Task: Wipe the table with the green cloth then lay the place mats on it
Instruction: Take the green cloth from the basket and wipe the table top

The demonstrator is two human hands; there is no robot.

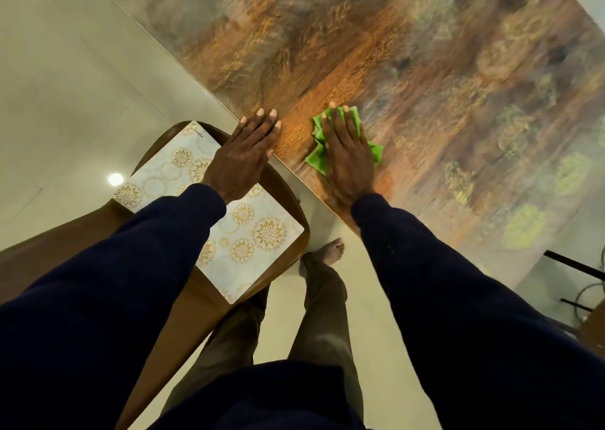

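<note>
We observe the right grip [348, 154] pressing flat, fingers straight, on the crumpled green cloth [316, 158] near the edge of the glossy brown-patterned tabletop [425, 69], the left grip [242, 157] resting open-fingered on the tabletop corner, and the white, gold-flowered rectangular place mats [262, 233] lying on the brown wooden chair [289, 184] alongside.

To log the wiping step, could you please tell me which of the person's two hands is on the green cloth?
The right hand, flat on the crumpled green cloth on the patterned brown table; the left hand rests bare at the table's edge.
</note>
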